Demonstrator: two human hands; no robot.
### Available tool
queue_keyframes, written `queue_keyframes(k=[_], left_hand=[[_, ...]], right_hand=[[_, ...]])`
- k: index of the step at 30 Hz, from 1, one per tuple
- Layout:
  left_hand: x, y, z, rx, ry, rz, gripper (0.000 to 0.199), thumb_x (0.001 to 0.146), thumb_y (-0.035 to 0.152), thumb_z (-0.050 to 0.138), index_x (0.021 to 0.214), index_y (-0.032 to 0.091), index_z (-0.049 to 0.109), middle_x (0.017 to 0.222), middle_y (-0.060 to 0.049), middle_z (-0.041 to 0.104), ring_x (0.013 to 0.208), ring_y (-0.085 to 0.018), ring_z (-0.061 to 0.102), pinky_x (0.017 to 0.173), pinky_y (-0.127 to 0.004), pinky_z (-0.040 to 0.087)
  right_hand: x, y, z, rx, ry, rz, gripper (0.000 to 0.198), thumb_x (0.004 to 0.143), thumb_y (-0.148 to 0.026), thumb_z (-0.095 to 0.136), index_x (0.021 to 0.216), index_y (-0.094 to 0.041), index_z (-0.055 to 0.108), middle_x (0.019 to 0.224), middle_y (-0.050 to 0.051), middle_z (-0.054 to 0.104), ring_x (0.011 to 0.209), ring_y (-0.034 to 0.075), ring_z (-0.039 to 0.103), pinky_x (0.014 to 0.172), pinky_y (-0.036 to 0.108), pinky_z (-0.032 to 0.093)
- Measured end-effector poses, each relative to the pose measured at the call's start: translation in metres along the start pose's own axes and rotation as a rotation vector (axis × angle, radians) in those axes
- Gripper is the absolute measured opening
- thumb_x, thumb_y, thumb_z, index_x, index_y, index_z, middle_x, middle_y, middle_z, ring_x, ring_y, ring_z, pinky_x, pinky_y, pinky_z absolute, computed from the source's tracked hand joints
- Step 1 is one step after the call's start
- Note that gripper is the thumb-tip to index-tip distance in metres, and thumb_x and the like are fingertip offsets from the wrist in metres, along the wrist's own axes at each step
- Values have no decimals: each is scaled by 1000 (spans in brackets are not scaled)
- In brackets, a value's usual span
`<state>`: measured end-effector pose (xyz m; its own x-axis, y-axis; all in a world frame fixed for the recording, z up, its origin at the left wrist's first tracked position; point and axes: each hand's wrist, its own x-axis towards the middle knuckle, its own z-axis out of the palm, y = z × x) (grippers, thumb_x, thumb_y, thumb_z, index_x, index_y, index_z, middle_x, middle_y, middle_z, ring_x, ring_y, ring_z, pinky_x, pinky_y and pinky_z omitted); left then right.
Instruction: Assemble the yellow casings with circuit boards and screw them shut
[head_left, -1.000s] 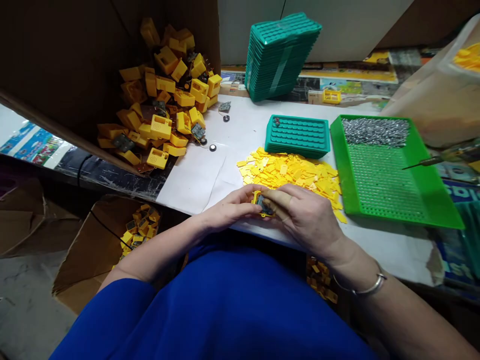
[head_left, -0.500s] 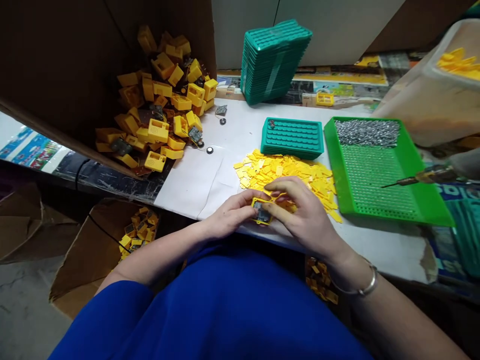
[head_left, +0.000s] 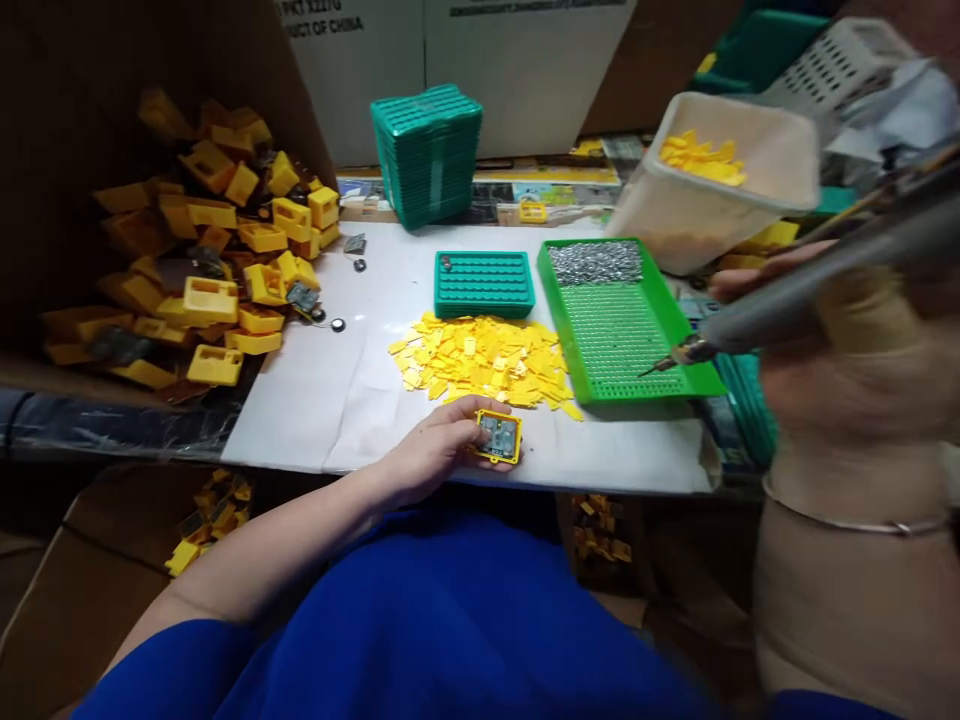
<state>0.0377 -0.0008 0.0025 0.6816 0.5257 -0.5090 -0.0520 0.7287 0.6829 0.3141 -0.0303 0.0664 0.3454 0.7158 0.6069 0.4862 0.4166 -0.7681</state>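
Observation:
My left hand (head_left: 442, 440) is closed on a small yellow plastic case (head_left: 519, 440) with a grey circuit board inside, its open side facing up, near the table's front edge. At the far right, large and blurred, my right hand (head_left: 840, 370) is around the grey body of an electric screwdriver (head_left: 795, 270), with fingers showing on its far side. The thin bit points down over a green tray (head_left: 566, 350). Shiny metal screws (head_left: 596, 262) lie heaped at the tray's back end. Just beyond my left hand spreads a pile of flat yellow plastic pieces (head_left: 480, 360).
Teal trays (head_left: 484, 285) sit behind the pile, and a taller teal stack (head_left: 427, 160) stands farther back. On the left, a cardboard box holds many yellow cases (head_left: 210, 300). A translucent bin (head_left: 772, 170) with yellow pieces stands back right. Small round parts (head_left: 338, 325) lie on the table.
My right hand has let go of the yellow case and moved right and up to the screwdriver. My left hand keeps the case. The view has turned to the right.

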Motion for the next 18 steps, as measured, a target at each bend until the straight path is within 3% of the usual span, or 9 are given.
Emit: queue_keyframes(k=[2, 4, 8, 12, 18], left_hand=[[7, -3, 8, 26, -11, -1, 40, 62, 20, 65, 101, 15, 62, 87, -5, 69, 81, -18, 67, 77, -34, 55], [11, -5, 12, 49, -1, 1, 39, 63, 20, 64, 102, 16, 62, 86, -4, 69, 79, -17, 66, 77, -33, 55], [12, -5, 13, 51, 12, -4, 40, 64, 21, 65, 104, 16, 62, 88, -4, 69, 77, -16, 66, 77, -32, 54], [10, -4, 13, 51, 22, -1, 40, 66, 21, 65, 105, 15, 62, 88, -4, 69, 74, -15, 65, 76, -31, 53], [10, -4, 15, 59, 38, -12, 41, 65, 22, 66, 105, 16, 61, 88, -5, 69, 81, -18, 65, 78, -34, 54]], right_hand=[[1, 3, 5, 199, 118, 156, 31, 72, -45, 80, 79, -23, 59, 76, 0, 54, 60, 13, 61, 61, 33, 52], [0, 7, 13, 298, 157, 230, 36, 68, -47, 81, 76, -22, 57, 69, -3, 51, 50, 8, 53, 49, 27, 44], [-6, 20, 28, 340, 178, 180, 33, 70, -47, 76, 76, -21, 56, 63, -5, 51, 45, 7, 50, 42, 25, 38], [-11, 33, 39, 379, 284, 68, 34, 68, -46, 76, 66, -20, 54, 59, -5, 50, 40, 8, 47, 36, 24, 34], [-13, 39, 41, 375, 350, 56, 32, 65, -44, 75, 62, -20, 54, 55, -6, 48, 39, 8, 45, 35, 23, 33]])
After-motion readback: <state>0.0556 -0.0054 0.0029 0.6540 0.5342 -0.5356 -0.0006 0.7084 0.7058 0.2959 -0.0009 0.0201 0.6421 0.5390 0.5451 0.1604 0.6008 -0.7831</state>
